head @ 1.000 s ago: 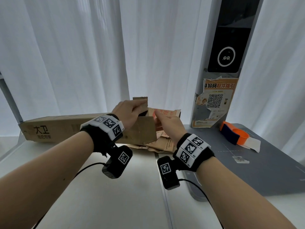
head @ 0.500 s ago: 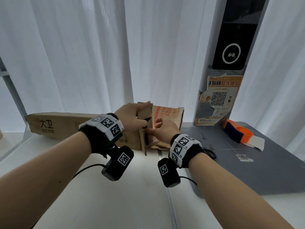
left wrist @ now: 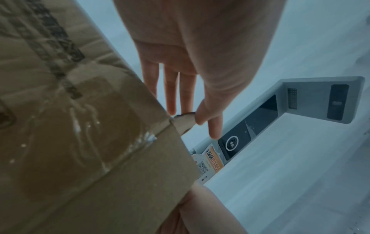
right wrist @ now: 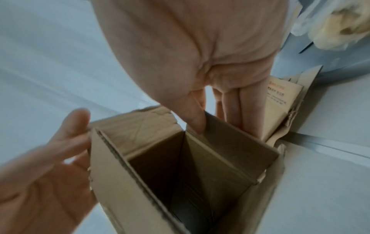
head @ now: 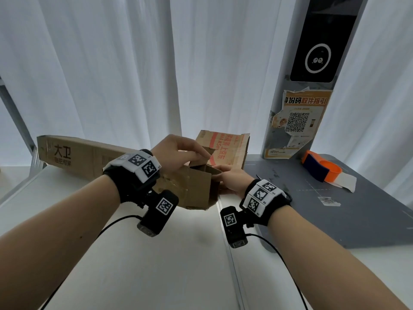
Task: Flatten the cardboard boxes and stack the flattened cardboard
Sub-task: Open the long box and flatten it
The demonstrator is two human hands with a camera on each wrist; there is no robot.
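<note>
A: State the finger positions.

B: The left hand pinches a top flap of the small cardboard box between thumb and fingers. The right hand grips the opposite wall: thumb inside, fingers outside.

A: Box condition and location?

B: Still open as a hollow tube, held just above the white table, between both hands.

A: Surroundings?

B: The flattened cardboard lies directly behind. A long box lies to the left. An orange tape dispenser rests on the grey mat, well apart.
</note>
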